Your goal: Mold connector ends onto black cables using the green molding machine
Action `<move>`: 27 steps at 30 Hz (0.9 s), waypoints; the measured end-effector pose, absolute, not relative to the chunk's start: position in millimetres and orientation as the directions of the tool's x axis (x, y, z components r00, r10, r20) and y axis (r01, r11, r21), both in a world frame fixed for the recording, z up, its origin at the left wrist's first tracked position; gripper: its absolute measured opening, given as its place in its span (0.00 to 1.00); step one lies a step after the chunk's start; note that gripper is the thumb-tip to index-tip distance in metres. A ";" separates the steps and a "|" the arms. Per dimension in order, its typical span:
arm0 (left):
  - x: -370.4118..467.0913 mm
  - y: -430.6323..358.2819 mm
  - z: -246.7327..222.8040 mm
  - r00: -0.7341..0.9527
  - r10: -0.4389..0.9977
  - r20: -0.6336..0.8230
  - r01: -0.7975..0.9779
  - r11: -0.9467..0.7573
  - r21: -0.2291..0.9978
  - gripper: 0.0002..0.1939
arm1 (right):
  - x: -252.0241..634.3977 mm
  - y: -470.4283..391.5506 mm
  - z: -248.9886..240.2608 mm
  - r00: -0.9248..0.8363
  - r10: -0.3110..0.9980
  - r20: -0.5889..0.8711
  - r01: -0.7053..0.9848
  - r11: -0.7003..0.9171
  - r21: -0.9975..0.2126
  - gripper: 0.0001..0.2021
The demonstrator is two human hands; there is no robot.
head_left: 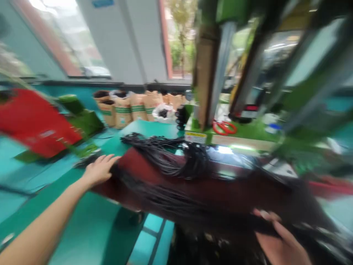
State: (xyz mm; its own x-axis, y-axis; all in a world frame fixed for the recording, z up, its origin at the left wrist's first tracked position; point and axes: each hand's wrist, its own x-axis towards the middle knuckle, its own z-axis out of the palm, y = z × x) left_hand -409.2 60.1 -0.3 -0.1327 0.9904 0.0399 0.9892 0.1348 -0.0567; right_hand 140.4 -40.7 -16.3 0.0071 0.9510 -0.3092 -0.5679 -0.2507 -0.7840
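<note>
A long bundle of black cables (176,200) stretches across the front of the view, smeared by motion. My left hand (100,169) is closed on its left end, the fingers over the top. Toward the lower right, my right hand (278,235) is wrapped round the same bundle, with the thumb on the near side. Just beyond the held bundle, a second pile of black cables (165,158) lies in loops on a dark red-brown surface (138,163). Blur hides the cable ends.
A green machine with metal columns (220,73) stands at the right, with red-handled scissors (224,127) on its base. Paper sacks (138,106) line the wall behind the green tabletop (82,224). A red panel (35,121) tilts at the left.
</note>
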 end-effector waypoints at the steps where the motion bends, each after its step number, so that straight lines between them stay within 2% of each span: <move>1: -394.2 56.1 -1.9 0.038 0.994 0.106 0.999 -0.040 0.018 0.36 | 143.2 -44.3 -19.3 0.077 0.944 -0.320 -0.611 -0.209 -0.764 0.04; 2: -373.3 50.5 -3.4 0.236 0.962 0.138 0.961 -0.253 0.113 0.36 | 144.1 -45.7 -21.8 0.137 0.934 -0.331 -0.654 -0.166 -0.738 0.06; 3: -346.7 42.7 -4.6 0.362 0.914 0.183 0.901 -0.394 0.184 0.34 | 143.8 -45.3 -23.6 0.168 0.921 -0.351 -0.697 -0.141 -0.703 0.08; 4: -315.5 33.0 -5.4 0.440 0.876 0.198 0.856 -0.476 0.201 0.32 | 143.3 -43.6 -24.4 0.159 0.906 -0.392 -0.774 -0.132 -0.620 0.09; 8: -177.7 -6.9 -10.7 0.685 0.688 0.239 0.700 -0.713 0.047 0.35 | 148.4 -40.0 -19.9 0.114 0.912 -0.394 -0.923 -0.049 -0.381 0.10; 10: -124.3 -13.8 -18.0 0.715 0.654 0.246 0.678 -0.735 -0.019 0.34 | 156.4 -44.4 -16.7 0.119 0.916 -0.383 -0.938 -0.023 -0.346 0.09; 12: -90.8 -11.4 -26.9 0.679 0.697 0.233 0.727 -0.681 -0.081 0.26 | 165.9 -50.1 -14.7 0.125 0.913 -0.388 -0.933 -0.024 -0.358 0.07; 15: -69.0 -2.2 -36.6 0.650 0.732 0.203 0.760 -0.630 -0.161 0.16 | 180.5 -55.2 -13.6 0.151 0.923 -0.355 -0.909 -0.012 -0.417 0.04; 19: -51.3 7.1 -34.8 0.676 0.707 0.208 0.737 -0.651 -0.184 0.13 | 206.2 -58.1 -13.1 0.173 0.948 -0.268 -0.842 0.002 -0.539 0.05; 22: -35.2 12.5 -27.8 0.664 0.722 0.192 0.748 -0.641 -0.175 0.15 | 234.0 -70.3 -9.8 0.001 0.945 -0.328 -0.655 -0.247 -0.714 0.06; 24: -28.4 14.4 -25.4 0.658 0.732 0.179 0.753 -0.637 -0.166 0.18 | 252.3 -82.8 -4.5 -0.168 0.901 -0.401 -0.330 -0.434 -0.838 0.06; 25: -26.8 14.6 -25.3 0.649 0.739 0.182 0.761 -0.629 -0.161 0.19 | 259.9 -88.6 -1.3 -0.210 0.881 -0.424 -0.132 -0.455 -0.881 0.07; 27: -26.0 13.8 -26.3 0.615 0.765 0.191 0.788 -0.598 -0.143 0.20 | 270.0 -95.4 3.8 -0.183 0.910 -0.372 0.209 -0.334 -0.919 0.08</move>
State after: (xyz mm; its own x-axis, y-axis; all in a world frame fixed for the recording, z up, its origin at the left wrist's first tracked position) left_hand -26.0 13.8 -26.3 0.6152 0.7649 0.1907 0.7883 -0.5985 -0.1425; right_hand 270.0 -95.4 3.8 -0.1828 0.9100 -0.3723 0.2090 -0.3340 -0.9191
